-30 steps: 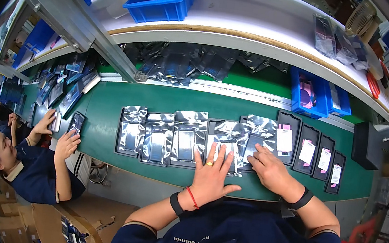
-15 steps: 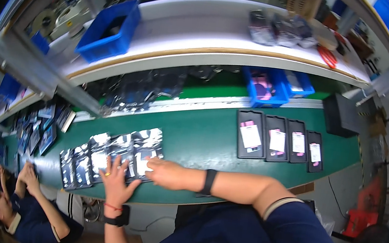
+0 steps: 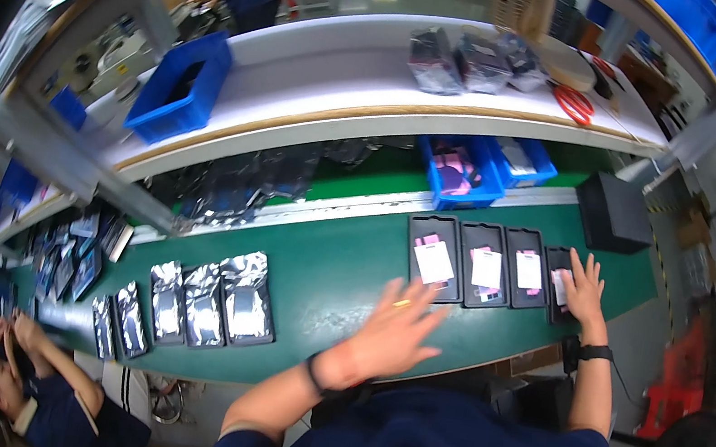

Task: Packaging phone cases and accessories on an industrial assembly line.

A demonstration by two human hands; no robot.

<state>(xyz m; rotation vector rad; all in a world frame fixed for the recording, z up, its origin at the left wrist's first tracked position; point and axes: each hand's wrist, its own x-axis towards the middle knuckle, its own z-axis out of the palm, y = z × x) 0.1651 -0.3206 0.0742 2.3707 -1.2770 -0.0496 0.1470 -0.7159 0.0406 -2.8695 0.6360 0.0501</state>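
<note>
My left hand [image 3: 389, 330] is above the green table, fingers spread and holding nothing, its fingertips close to the near edge of the leftmost black tray [image 3: 449, 264]. At the right end of the same row, my right hand [image 3: 585, 290] lies with outstretched fingers over the outer edge of the smallest black tray [image 3: 558, 314]. Whether it touches that tray I cannot tell. Each tray in the row holds pink pieces and a white label card [image 3: 433, 262]. Further left, several silvery bags [image 3: 249, 311] over dark, flat contents lie side by side, away from both hands.
Blue bins [image 3: 463, 193] stand behind the trays, beside a black box [image 3: 611, 213]. A white shelf [image 3: 327, 50] above carries wrapped packs, red-handled scissors [image 3: 573, 105] and a blue bin [image 3: 177, 88]. Dark packages [image 3: 80, 248] pile at the left, near another person's hands [image 3: 27, 333].
Both my hands have left the silvery bags and moved right to the black trays. The bags now lie spaced apart. The view has shifted slightly.
</note>
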